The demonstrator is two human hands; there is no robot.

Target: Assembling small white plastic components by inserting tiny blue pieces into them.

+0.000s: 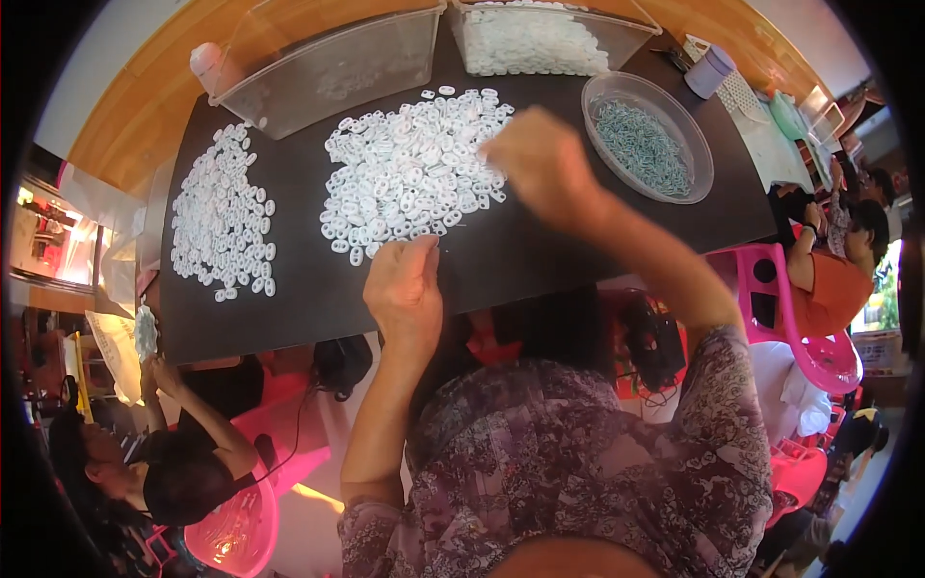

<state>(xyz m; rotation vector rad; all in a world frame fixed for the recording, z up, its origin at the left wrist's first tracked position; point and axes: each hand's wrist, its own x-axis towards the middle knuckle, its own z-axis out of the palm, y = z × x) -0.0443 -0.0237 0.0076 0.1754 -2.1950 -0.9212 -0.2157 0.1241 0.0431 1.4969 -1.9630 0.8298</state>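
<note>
A large heap of small white oval plastic pieces [414, 164], each with two holes, lies in the middle of the dark table. At the heap's near edge is my left hand [405, 289], closed with thumb and fingers pressed together; what it pinches, if anything, is too small to make out. My right hand [544, 164] is over the heap's right side, its fingers curled inward but smeared by motion, so I cannot see whether they hold anything. Right of it stands a round clear tub [699, 159] filled with small greyish-green screws [641, 144].
A second group of white pieces [222, 212] lies at the table's left. Along the back stand two clear bins [328, 72], the right one full of white pieces. A lidded cup [709, 72] is at the back right. Other people sit at both sides near pink chairs [761, 289].
</note>
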